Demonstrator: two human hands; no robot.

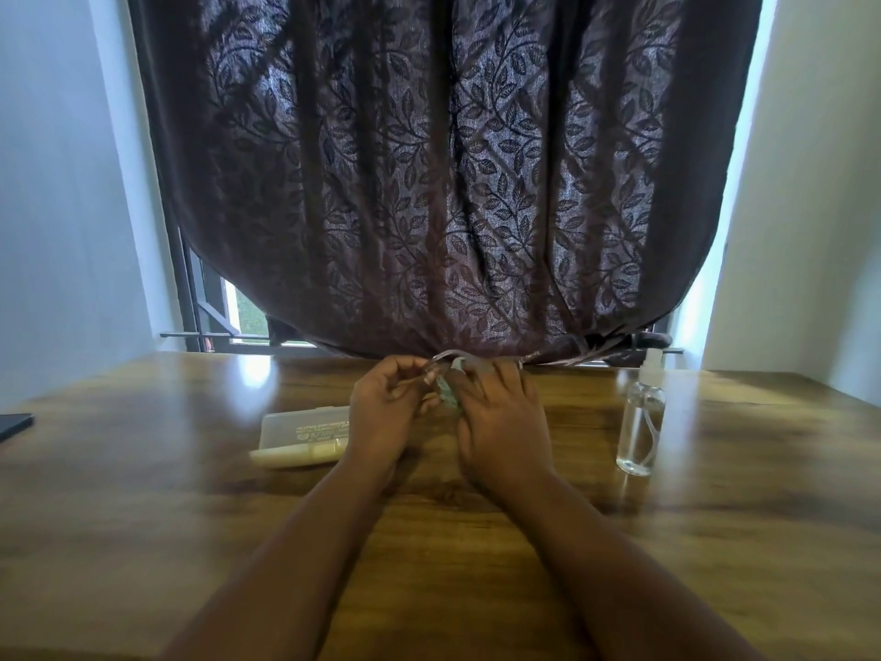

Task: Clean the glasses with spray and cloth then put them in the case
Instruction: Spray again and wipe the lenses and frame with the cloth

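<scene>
Both hands meet above the middle of the wooden table [190,541]. My left hand [381,412] pinches the glasses [445,359], whose thin frame shows just above the fingers. My right hand [500,422] holds a small pale green cloth [447,391] against the glasses; most of the lenses are hidden by the fingers. A pale, translucent glasses case [305,436] lies on the table just left of my left hand. A clear spray bottle [641,417] stands upright to the right of my right hand.
A dark leaf-patterned curtain [453,183] hangs right behind the table's far edge. A dark flat object [14,424] lies at the table's left edge. White walls stand on both sides.
</scene>
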